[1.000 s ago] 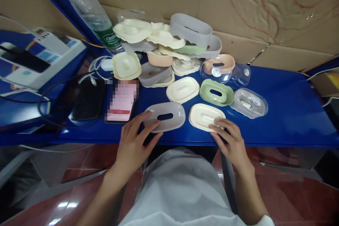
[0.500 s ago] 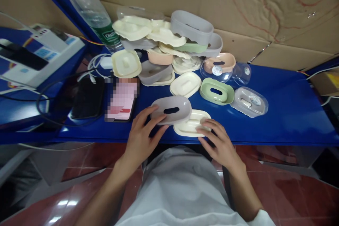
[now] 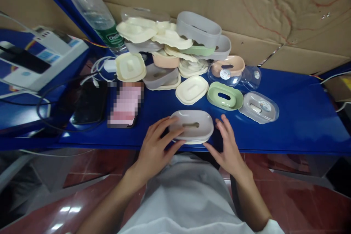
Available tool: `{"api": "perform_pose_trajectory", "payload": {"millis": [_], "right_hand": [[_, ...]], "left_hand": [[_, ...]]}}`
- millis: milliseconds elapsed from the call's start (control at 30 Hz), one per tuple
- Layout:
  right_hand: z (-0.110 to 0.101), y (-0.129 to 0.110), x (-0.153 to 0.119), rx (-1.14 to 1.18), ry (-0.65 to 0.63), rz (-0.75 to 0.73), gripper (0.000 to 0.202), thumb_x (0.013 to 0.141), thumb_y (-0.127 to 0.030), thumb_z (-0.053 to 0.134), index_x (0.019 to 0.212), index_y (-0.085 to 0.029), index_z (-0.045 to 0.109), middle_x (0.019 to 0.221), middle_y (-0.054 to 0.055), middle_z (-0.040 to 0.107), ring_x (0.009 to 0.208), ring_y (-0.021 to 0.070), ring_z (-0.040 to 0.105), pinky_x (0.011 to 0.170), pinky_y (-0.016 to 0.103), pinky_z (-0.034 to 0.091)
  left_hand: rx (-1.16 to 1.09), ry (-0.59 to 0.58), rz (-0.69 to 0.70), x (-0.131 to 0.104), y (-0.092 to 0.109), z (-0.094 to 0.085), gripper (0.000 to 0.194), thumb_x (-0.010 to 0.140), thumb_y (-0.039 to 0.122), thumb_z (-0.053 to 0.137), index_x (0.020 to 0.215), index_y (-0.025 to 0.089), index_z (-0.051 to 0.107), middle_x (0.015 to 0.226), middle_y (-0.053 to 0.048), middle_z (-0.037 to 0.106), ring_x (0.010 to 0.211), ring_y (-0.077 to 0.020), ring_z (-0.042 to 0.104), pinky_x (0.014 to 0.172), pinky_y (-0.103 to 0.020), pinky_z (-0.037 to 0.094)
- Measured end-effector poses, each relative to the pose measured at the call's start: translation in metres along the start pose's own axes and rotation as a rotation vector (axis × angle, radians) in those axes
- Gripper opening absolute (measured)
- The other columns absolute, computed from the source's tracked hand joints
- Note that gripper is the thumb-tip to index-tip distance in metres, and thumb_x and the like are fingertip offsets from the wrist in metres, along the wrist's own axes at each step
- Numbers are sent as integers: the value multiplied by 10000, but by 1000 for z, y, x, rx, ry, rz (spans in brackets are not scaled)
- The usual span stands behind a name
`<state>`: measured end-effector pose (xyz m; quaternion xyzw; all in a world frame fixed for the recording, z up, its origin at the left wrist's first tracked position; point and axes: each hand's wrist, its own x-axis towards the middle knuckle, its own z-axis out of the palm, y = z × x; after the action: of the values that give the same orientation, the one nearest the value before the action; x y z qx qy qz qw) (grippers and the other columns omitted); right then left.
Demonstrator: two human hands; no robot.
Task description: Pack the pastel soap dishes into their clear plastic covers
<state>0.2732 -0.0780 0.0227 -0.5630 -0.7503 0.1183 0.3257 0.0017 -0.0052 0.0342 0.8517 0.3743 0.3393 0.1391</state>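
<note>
A blue table stands against cardboard. At its near edge, a grey tray sits seated on a cream base, the left hand gripping it, the right hand spread open alongside. A pile of loose parts waits behind.

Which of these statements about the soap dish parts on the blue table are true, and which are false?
1. The left hand touches the grey slotted part. True.
2. The grey slotted part sits on a cream tray. True.
3. The green slotted part is held in the right hand. False: it lies free on the blue table, beyond that hand.
4. The plastic bottle lies to the right of the pile. False: it is at the left.
5. A black phone lies left of the hands. True.
</note>
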Motion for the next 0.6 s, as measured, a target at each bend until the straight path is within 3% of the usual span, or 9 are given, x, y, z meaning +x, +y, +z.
{"api": "perform_pose_trajectory", "payload": {"millis": [67,200,333,467,600], "right_hand": [[1,0,-1,-28,4,-12,887,1019,-257,691,1727,-316,160,1755,170,295,1605,328,373,1225,573,491],[-1,0,3,-74,-104,-109,541,1025,-205,669,1537,-307,528,1563,107,593,1526,302,490,1220,566,497],[-4,0,10,-6,-165,-128,343,1041,-200,642,1375,-277,643,1482,78,663,1507,292,511,1227,557,501],[-1,-1,9,28,-144,-80,416,1043,-215,641,1449,-299,598,1544,92,605,1527,295,494,1227,532,514],[2,-1,3,-10,-6,24,835,1016,-302,701,1704,-361,233,1768,144,261,1542,347,474,1209,572,518]], "left_hand": [[-9,86,-67,0,-2,-5,298,1005,216,712,1297,261,677,1454,-116,637,1381,-303,609,1146,-508,530],[-19,201,-175,0,-4,-12,291,997,191,713,1276,272,698,1457,-95,629,1351,-287,637,1156,-484,537],[-39,247,-190,-4,-5,-11,289,1001,199,702,1276,289,709,1470,-78,630,1346,-283,642,1142,-468,551],[-70,217,-186,-9,-9,-7,295,1013,199,684,1298,273,698,1493,-89,619,1354,-271,639,1130,-439,558],[-95,146,-67,-11,-9,-3,330,994,189,709,1315,259,680,1485,-118,613,1407,-305,596,1165,-495,528]]}}
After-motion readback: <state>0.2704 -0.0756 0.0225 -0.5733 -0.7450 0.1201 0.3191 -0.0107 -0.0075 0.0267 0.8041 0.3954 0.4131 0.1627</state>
